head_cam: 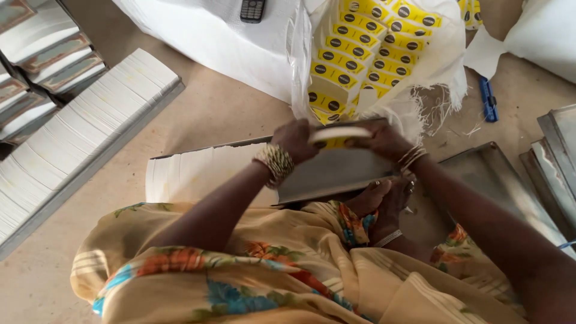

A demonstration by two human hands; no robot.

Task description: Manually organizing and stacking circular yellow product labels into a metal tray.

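Bare tan floor (228, 114) (evenly lit)

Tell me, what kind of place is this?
Probably a small packing workshop with work done on the floor: long rows of flat white cartons, an open white sack full of yellow label strips, and metal trays.

yellow labels (360, 45) — black dots, floral garment (252, 282)

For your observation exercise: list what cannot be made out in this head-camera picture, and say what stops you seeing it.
- Yellow packet: blurred and covered by left hand and right hand.
- White sack: its lower contents are hidden by its cloth.
- Phone: cut off by the top edge.
- Metal tray: its near part is hidden by the arms.
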